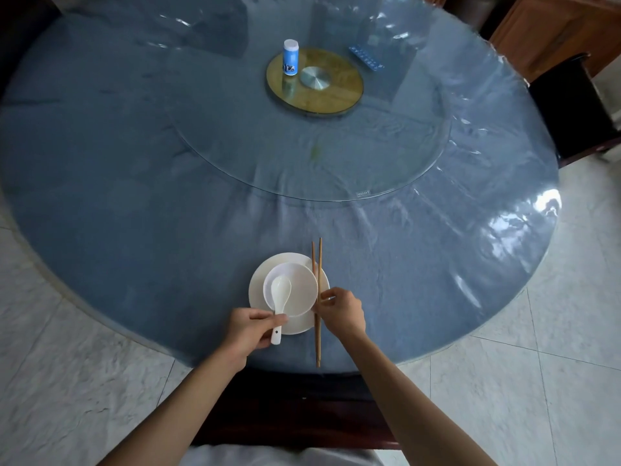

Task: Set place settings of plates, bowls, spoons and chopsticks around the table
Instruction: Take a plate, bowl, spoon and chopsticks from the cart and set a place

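We are starting at our left hand (250, 329), which is pinching the handle of the white spoon (280, 306) between thumb and fingers; the spoon's scoop is lying in the bowl (291, 290) just beyond that hand, and its handle is running back toward us over the bowl's near rim. The bowl is sitting on the plate (258, 290), just ahead of both hands and between them. Moving right, the chopsticks (317, 304) are lying side by side, their long axis pointing straight away from us, crossing the plate's right edge and touching the bowl's right side; their near ends are reaching back past our wrists to the table edge (437, 348). Our right hand (341, 311) is pinching them at about mid-length, fingers curled. We judge that the next move is turning on this: the sticks are lying immediately left of the right hand, which is the nearer one, so sliding them sideways off the plate falls to it, while the left steadies the spoon.
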Available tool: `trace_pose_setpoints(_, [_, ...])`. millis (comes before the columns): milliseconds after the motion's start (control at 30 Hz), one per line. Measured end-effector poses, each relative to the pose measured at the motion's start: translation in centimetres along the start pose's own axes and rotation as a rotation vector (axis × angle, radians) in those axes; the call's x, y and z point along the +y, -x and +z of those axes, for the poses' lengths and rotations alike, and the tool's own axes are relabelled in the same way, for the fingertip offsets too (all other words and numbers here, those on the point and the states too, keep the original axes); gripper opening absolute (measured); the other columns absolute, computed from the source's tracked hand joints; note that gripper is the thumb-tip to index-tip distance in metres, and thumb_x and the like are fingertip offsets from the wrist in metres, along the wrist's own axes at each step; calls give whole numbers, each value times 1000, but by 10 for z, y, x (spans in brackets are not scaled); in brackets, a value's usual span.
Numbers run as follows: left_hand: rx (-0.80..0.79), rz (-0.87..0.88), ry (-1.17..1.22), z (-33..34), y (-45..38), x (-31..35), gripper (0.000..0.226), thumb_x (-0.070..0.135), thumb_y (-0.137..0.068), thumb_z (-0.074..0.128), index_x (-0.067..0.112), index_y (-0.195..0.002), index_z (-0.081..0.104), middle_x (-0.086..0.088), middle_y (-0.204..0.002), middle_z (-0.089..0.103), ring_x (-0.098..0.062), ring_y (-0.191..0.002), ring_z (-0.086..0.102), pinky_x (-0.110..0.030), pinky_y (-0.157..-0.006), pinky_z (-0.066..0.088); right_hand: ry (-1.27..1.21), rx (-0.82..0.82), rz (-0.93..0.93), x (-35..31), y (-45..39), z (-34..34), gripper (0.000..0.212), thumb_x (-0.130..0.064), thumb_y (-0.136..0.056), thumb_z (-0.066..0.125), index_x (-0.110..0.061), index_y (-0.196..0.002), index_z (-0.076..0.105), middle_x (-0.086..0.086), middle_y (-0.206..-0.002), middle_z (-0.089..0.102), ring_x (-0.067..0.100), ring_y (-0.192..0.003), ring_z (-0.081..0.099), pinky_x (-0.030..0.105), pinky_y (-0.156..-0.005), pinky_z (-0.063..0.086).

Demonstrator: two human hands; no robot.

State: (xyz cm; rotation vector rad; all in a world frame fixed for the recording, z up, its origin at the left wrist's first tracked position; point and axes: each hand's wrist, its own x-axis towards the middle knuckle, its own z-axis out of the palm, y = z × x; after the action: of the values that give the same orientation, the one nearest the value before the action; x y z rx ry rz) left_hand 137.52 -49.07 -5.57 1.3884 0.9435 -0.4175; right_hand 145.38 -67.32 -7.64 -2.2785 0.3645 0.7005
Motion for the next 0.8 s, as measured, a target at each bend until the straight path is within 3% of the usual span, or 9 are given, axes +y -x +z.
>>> trace_pose_setpoints(267, [88,-37,-38,7,-7,4,34,25,-75,92,4,-85,68,-7,-76,70,-15,-71,66,-27,-56,57,124,74,-55,0,7,8,30,-44,-88,69,-23,-109,72,1,-105,72,26,-98,68,43,-85,60])
trace_pose_setpoints(367, [102,-47,-61,7,-6,6,37,29,-75,92,4,-90,69,-6,-78,72,-14,-68,67,-27,-58,59,81,109,-84,3,10,7,28,-44,-87,72,-21,-103,72,-5,-95,73,21,-91,70,38,-80,59])
trace_pose_setpoints(500, [96,-48,-102,4,-3,3,43,36,-76,90,4,-97,71,-1,-73,74,-10,-58,68,-27,-60,60,74,90,-148,13,9,1,31,-38,-86,78,-18,-109,73,-9,-96,72,14,-92,69,33,-83,56])
trace_pose_setpoints(667, [99,-38,-122,-2,7,-1,37,41,-80,86,10,-95,72,3,-77,76,-11,-67,69,-27,-64,58,62,24,-163,21,5,-10,31,-32,-88,78,-14,-113,74,-8,-93,69,12,-87,69,30,-81,58])
trace_pose_setpoints(800, [94,29,-120,-13,24,0,35,38,-83,85,9,-97,71,0,-82,75,-14,-71,66,-25,-63,51,15,79,-191,11,14,-26,22,-31,-91,73,-18,-108,74,-7,-89,73,14,-88,72,20,-70,50])
